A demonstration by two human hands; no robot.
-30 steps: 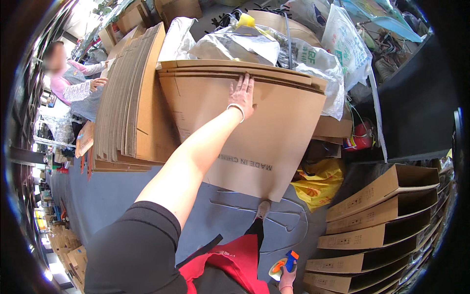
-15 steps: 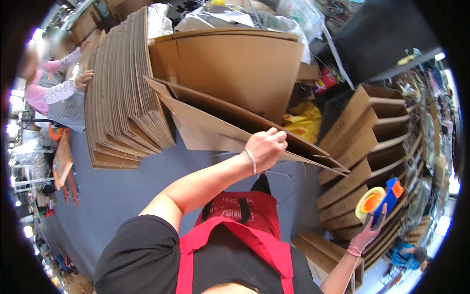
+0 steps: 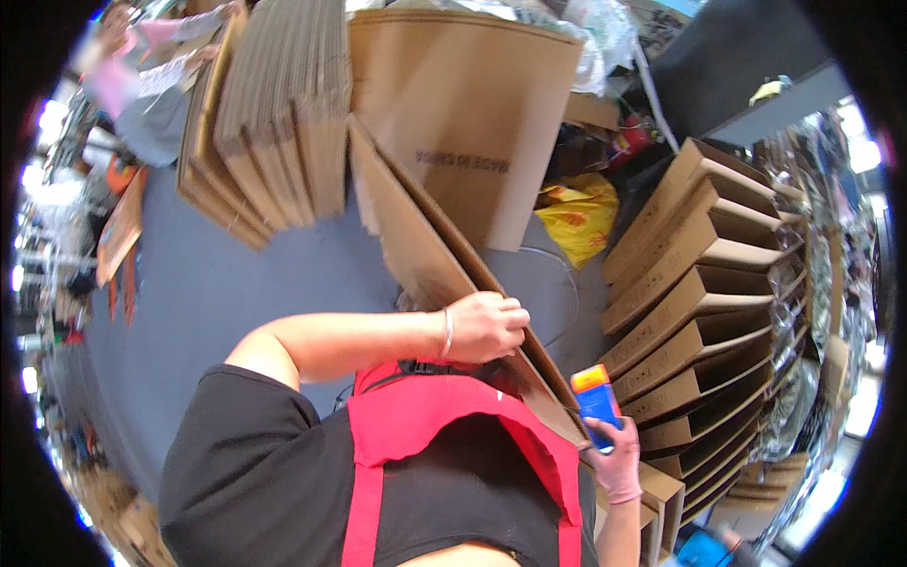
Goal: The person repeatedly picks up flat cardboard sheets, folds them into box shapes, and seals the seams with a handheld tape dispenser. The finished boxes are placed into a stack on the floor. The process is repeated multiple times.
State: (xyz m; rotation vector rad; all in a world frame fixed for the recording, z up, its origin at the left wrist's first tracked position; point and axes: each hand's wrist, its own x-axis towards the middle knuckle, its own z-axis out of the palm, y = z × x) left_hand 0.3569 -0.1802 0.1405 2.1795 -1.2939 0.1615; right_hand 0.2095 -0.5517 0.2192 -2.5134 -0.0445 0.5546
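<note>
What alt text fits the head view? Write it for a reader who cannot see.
The left hand grips a flattened cardboard box against a red apron, while the right hand holds a blue-and-orange tape dispenser. Folded-flat cartons stand behind; assembled open boxes are stacked right.

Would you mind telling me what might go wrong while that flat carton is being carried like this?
1. The left hand alone grips the long flat carton; it might sag or slip.
2. Its far end lies close to the leaning stack and might knock it.
3. The right hand holds a tape dispenser, so it cannot help much.
</note>
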